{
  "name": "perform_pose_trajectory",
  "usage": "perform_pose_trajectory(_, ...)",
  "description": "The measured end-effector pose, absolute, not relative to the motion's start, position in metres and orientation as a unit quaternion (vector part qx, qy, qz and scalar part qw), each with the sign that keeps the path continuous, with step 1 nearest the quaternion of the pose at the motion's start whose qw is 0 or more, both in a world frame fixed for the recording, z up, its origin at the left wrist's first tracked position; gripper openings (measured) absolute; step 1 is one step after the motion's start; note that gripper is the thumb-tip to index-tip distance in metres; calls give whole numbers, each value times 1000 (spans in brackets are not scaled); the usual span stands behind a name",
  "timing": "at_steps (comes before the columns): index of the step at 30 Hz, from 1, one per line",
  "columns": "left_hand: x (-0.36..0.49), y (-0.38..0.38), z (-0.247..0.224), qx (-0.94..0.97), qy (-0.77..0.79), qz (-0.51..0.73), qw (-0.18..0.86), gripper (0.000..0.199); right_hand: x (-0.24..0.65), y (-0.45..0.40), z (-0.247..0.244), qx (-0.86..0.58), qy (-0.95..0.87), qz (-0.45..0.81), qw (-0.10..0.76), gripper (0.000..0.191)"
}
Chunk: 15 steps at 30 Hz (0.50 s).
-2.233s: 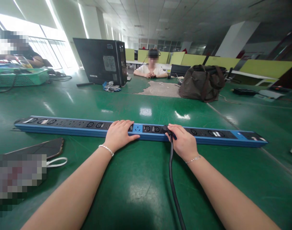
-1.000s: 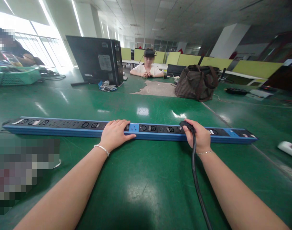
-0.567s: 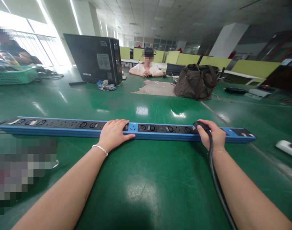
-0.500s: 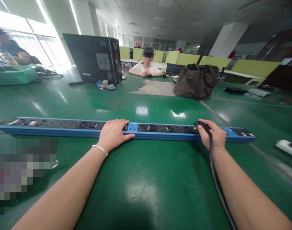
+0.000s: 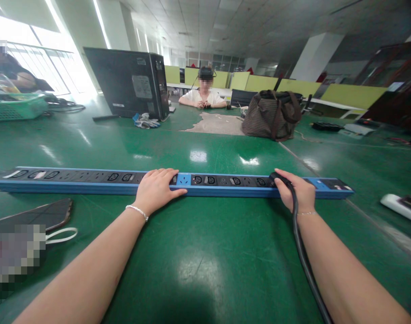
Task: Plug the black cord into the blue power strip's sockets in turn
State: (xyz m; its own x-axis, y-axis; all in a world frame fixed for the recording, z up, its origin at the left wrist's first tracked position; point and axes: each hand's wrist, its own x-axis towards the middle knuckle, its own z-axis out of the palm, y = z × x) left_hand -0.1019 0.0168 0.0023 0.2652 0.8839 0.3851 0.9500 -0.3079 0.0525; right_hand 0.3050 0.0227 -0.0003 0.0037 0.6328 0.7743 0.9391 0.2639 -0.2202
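A long blue power strip (image 5: 225,192) with a row of black sockets lies across the table in front of me. My left hand (image 5: 157,186) grips it left of the middle, fingers over the top and thumb along the near side, beside a blue socket (image 5: 184,179). Toward the strip's right end, my right hand (image 5: 298,191) is closed around a black power plug (image 5: 276,177), which faces down against the socket row. Whether its pins are inside a socket cannot be seen. From the plug a thick black cord (image 5: 301,252) runs down along my right forearm.
On the green table (image 5: 198,243) stand a black computer tower (image 5: 124,85), gloves (image 5: 145,120), a brown bag (image 5: 271,115) and a green basket (image 5: 18,108). A phone-like object (image 5: 53,211) lies at left, a white device (image 5: 399,208) at right. One person (image 5: 205,96) sits opposite, another (image 5: 15,67) far left.
My right hand has brought the plug down from a slight tilt onto the socket row. My left hand stays in place on the strip. The whole view has shifted slightly.
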Motion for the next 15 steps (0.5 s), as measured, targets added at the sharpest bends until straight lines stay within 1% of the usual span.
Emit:
perform_pose_trajectory(10,-102,16,3,-789,-582,-171,98,68,311,15,0,-530,-732,-193,383,32)
perform_pose_trajectory(15,-102,17,3,-789,-582,-172,92,67,309,13,0,-521,-737,-189,387,34)
